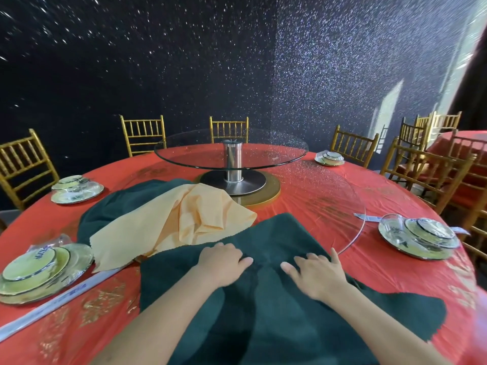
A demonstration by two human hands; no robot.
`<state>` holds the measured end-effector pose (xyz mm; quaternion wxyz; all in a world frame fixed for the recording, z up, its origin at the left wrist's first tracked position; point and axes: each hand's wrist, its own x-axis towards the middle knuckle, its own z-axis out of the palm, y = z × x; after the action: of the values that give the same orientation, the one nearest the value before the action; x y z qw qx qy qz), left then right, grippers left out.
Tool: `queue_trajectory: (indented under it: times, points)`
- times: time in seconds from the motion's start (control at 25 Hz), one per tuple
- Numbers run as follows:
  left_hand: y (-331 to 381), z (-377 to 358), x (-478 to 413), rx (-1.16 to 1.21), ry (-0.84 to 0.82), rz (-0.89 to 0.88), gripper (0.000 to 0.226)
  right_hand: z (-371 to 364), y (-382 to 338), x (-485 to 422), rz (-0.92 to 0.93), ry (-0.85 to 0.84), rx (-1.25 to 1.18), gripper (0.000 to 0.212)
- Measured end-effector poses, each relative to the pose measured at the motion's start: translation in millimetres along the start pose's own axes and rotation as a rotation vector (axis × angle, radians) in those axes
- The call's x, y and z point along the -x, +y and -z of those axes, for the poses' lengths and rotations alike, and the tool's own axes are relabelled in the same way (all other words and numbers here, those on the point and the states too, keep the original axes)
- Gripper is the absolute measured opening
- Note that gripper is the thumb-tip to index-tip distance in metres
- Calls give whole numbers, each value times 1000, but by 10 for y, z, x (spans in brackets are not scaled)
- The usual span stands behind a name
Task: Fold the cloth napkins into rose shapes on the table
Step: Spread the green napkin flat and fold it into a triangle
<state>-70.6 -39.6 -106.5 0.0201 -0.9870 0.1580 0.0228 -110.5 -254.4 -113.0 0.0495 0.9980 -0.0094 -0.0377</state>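
Observation:
A dark green cloth napkin (274, 306) lies spread in front of me on the red tablecloth (395, 191). My left hand (224, 262) rests palm down on it, its fingers curled over a raised fold. My right hand (315, 273) lies flat on the same napkin with its fingers spread. Behind my left hand a crumpled peach napkin (174, 222) sits on top of a second dark green napkin (121, 204).
A two-tier glass turntable (232, 151) on a metal post fills the table's middle, its lower disc edge (361, 227) close to my right hand. Wrapped plate and bowl sets stand at left (39, 272), far left (76, 188), right (419, 238) and far right (329, 158). Gold chairs (143, 133) ring the table.

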Motion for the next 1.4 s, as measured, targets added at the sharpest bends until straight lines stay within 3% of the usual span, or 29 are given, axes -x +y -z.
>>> queue_trajectory:
  times: [0.24, 0.36, 0.48, 0.56, 0.6, 0.72, 0.88, 1.0, 1.4]
  points:
    - [-208, 43, -20, -48, 55, 100, 57, 15, -314, -349, 170, -84, -6, 66]
    - [-200, -20, -106, 94, 65, 38, 54, 14, -406, -362, 273, -74, -65, 62]
    - [-162, -125, -178, 117, 22, -11, 59, 22, -276, -408, 266, 200, -211, 50]
    - [-151, -168, -240, 135, 90, 26, 59, 47, -111, -502, 136, 453, -284, 40]
    - [-156, -168, -286, 150, 132, 48, 59, 61, -13, -554, 51, 483, -304, 36]
    - [-173, -113, -444, 193, 166, 53, 61, 59, 212, -674, -108, 318, -321, 35]
    - [-58, -137, -550, 98, 21, -34, 61, -89, 72, -626, -59, 154, -178, 64]
    - [-27, -160, -668, 34, -27, 0, 64, -143, -39, -710, -28, 57, -115, 78]
    - [-248, -199, -1034, 54, -31, 108, 60, -101, -51, -1339, 17, -38, -254, 77]
